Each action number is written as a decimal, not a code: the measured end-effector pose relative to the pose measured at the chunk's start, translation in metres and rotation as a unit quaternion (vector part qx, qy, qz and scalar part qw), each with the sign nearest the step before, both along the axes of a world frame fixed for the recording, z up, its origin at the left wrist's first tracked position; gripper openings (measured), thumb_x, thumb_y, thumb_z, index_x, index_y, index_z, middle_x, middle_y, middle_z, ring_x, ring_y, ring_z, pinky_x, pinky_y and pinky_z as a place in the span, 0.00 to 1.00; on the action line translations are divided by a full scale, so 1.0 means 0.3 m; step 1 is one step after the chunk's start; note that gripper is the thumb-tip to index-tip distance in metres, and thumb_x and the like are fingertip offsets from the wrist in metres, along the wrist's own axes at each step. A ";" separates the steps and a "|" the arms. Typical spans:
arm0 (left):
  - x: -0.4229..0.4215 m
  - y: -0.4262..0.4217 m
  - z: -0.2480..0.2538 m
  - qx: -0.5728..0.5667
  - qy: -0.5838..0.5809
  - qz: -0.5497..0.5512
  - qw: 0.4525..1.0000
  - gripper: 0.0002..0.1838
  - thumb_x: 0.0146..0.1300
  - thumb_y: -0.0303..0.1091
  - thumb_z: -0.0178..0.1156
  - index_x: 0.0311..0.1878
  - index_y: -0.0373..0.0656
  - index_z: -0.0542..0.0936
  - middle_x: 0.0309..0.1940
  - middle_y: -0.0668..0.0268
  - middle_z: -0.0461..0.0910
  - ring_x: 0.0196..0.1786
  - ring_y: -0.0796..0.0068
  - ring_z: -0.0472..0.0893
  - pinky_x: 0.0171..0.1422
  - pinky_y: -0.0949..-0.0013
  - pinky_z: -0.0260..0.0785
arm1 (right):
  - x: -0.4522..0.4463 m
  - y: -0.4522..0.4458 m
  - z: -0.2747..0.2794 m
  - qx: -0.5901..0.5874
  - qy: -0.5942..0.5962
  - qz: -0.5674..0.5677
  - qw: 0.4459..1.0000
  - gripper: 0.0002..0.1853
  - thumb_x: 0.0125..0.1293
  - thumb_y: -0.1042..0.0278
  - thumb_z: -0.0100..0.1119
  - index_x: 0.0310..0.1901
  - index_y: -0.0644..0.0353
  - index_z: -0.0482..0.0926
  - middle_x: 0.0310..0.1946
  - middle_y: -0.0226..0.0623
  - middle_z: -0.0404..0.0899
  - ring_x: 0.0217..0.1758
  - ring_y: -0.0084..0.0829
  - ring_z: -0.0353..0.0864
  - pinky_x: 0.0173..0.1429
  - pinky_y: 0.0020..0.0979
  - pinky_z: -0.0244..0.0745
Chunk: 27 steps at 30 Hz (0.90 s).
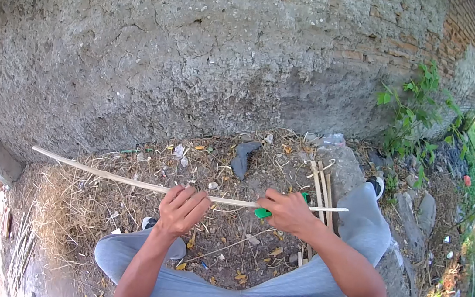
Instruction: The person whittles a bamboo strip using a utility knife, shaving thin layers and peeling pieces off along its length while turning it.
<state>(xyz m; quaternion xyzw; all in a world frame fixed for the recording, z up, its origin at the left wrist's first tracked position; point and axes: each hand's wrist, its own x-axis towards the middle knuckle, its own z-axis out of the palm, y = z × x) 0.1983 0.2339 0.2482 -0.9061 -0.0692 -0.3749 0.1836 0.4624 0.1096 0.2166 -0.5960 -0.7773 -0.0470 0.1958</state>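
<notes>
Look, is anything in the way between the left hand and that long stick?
Nothing visible: the left hand has its fingers curled over the bamboo strip. By the right hand, a green object shows; whether it sits between hand and strip is hidden.

Pale cream strip (pixel 232 202), bright green object (pixel 262 213), grey trousers (pixel 185 291)
</notes>
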 end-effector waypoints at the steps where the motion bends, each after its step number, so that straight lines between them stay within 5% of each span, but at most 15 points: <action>1: 0.005 -0.002 -0.008 0.057 -0.044 0.040 0.997 0.09 0.50 0.32 0.74 0.33 0.47 0.82 0.40 0.68 0.84 0.45 0.67 0.81 0.48 0.62 0.71 | -0.004 0.008 -0.005 0.001 0.001 0.002 1.000 0.13 0.54 0.63 0.66 0.42 0.51 0.79 0.34 0.30 0.74 0.24 0.41 0.81 0.25 0.45 0.74; 2: 0.006 0.001 -0.020 0.114 -0.089 0.079 0.986 0.09 0.51 0.32 0.74 0.33 0.48 0.82 0.45 0.67 0.83 0.53 0.64 0.80 0.57 0.58 0.71 | -0.010 0.017 -0.006 0.022 0.024 -0.010 0.999 0.12 0.56 0.63 0.66 0.41 0.51 0.80 0.33 0.31 0.74 0.23 0.40 0.81 0.24 0.43 0.73; 3: 0.006 0.023 -0.061 0.123 -0.134 0.072 0.981 0.16 0.53 0.33 0.73 0.43 0.44 0.79 0.58 0.60 0.77 0.64 0.57 0.74 0.68 0.49 0.64 | -0.015 0.027 -0.002 0.043 0.047 -0.021 0.998 0.10 0.57 0.63 0.66 0.41 0.52 0.81 0.33 0.31 0.74 0.22 0.40 0.80 0.24 0.42 0.73; 4: 0.017 0.030 -0.069 0.125 -0.135 0.073 0.980 0.16 0.53 0.33 0.73 0.43 0.44 0.79 0.58 0.60 0.77 0.64 0.57 0.74 0.68 0.49 0.64 | -0.017 0.036 0.003 0.045 0.046 -0.021 0.998 0.10 0.57 0.63 0.66 0.41 0.52 0.81 0.33 0.31 0.74 0.22 0.40 0.80 0.24 0.42 0.73; 6: 0.052 0.028 -0.083 -0.066 -0.221 0.007 0.973 0.27 0.55 0.35 0.72 0.55 0.41 0.72 0.63 0.52 0.71 0.65 0.52 0.72 0.68 0.46 0.63 | -0.018 0.054 0.022 0.163 0.146 -0.039 0.975 0.06 0.57 0.70 0.68 0.35 0.57 0.81 0.30 0.30 0.76 0.21 0.36 0.78 0.22 0.37 0.70; 8: 0.064 -0.019 -0.100 -0.137 -0.175 0.011 0.975 0.35 0.55 0.36 0.72 0.61 0.38 0.65 0.61 0.45 0.70 0.65 0.49 0.71 0.68 0.46 0.62 | -0.035 0.065 0.046 0.220 0.220 -0.032 0.950 0.05 0.58 0.70 0.68 0.34 0.57 0.82 0.29 0.31 0.78 0.21 0.33 0.79 0.22 0.35 0.70; 10: 0.098 -0.076 -0.133 -0.334 -0.061 -0.009 0.941 0.38 0.55 0.39 0.72 0.63 0.36 0.63 0.62 0.44 0.70 0.64 0.46 0.71 0.68 0.50 0.63 | -0.040 0.070 0.050 0.274 0.290 -0.021 0.917 0.04 0.60 0.69 0.68 0.34 0.57 0.84 0.29 0.33 0.79 0.21 0.31 0.79 0.21 0.33 0.71; 17: 0.152 -0.180 -0.201 -0.487 0.108 0.031 0.866 0.41 0.58 0.43 0.70 0.67 0.34 0.60 0.59 0.44 0.71 0.61 0.47 0.74 0.66 0.51 0.66 | -0.056 0.055 0.046 0.304 0.366 -0.086 0.875 0.11 0.61 0.67 0.70 0.25 0.64 0.82 0.16 0.35 0.78 0.15 0.24 0.74 0.19 0.29 0.63; 20: 0.153 -0.137 -0.250 -0.442 0.058 0.022 0.895 0.36 0.60 0.40 0.68 0.65 0.35 0.63 0.48 0.46 0.77 0.48 0.51 0.81 0.54 0.55 0.73 | -0.044 0.051 0.057 0.278 0.400 -0.142 0.862 0.16 0.60 0.66 0.71 0.19 0.64 0.80 0.11 0.34 0.74 0.13 0.22 0.71 0.18 0.29 0.61; 22: 0.158 -0.139 -0.245 -0.557 0.035 0.019 0.829 0.29 0.64 0.37 0.65 0.63 0.36 0.66 0.37 0.51 0.81 0.35 0.53 0.83 0.39 0.58 0.75 | -0.035 0.048 0.051 0.263 0.411 -0.157 0.859 0.17 0.59 0.66 0.72 0.16 0.63 0.79 0.10 0.34 0.72 0.13 0.21 0.71 0.18 0.29 0.60; 27: 0.166 -0.175 -0.253 -0.559 0.042 0.036 0.827 0.20 0.67 0.35 0.61 0.56 0.37 0.69 0.28 0.54 0.80 0.30 0.58 0.82 0.32 0.57 0.70 | -0.047 0.059 0.042 0.252 0.411 -0.125 0.867 0.18 0.58 0.61 0.73 0.19 0.63 0.80 0.11 0.34 0.73 0.13 0.23 0.72 0.19 0.30 0.61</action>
